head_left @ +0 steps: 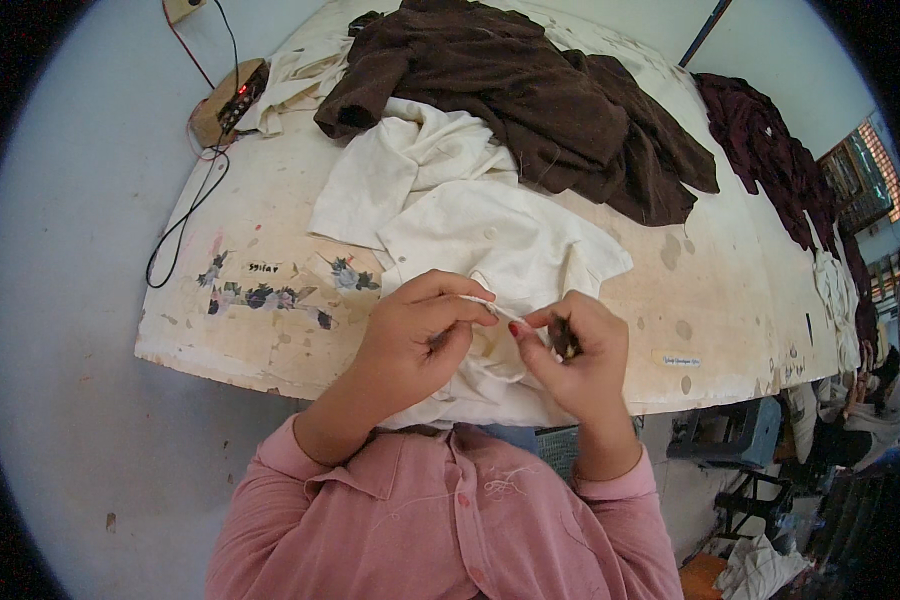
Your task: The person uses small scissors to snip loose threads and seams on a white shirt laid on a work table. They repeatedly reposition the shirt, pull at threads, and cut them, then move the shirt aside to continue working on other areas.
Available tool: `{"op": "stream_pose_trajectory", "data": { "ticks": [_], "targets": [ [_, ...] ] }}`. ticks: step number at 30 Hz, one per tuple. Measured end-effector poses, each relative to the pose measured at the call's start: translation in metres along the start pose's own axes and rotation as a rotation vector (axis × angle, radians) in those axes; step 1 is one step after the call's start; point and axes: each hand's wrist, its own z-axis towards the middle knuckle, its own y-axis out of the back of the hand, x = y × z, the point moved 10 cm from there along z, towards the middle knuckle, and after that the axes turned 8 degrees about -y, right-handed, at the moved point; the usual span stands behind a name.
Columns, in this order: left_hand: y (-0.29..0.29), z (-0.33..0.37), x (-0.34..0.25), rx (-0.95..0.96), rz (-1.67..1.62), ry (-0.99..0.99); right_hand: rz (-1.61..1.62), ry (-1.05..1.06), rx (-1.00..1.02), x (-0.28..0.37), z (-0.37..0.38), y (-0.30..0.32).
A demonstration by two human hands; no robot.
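A pale counter (650, 300), its surface blotched with stains and worn along the near edge, carries a white garment (470, 225) spread in loose folds at the middle. A dark brown garment (510, 100) lies heaped at the far side, overlapping the white one, while flowered paper cutouts (257, 297) and a small printed label (676, 358) sit flat on the surface.
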Motion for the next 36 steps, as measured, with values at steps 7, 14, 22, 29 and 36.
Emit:
{"op": "stream_pose_trajectory", "data": {
  "ticks": [7, 14, 22, 29, 36],
  "targets": [
    [-0.002, -0.015, 0.034, -0.067, -0.332, 0.212, 0.007, 0.255, 0.021, 0.032, -0.013, -0.029],
    [-0.004, -0.013, 0.029, 0.055, -0.486, 0.199, -0.077, 0.119, 0.021, 0.015, 0.003, -0.011],
    [-0.012, -0.017, 0.032, 0.096, -0.464, 0.078, 0.054, 0.140, 0.093, 0.026, 0.004, -0.014],
    [-0.011, -0.018, 0.028, 0.097, -0.379, 0.083, 0.055, 0.136, 0.053, 0.029, 0.005, -0.014],
    [-0.015, -0.015, 0.029, 0.092, -0.504, 0.113, 0.236, 0.108, -0.029, 0.015, 0.009, -0.006]
  ]
}}
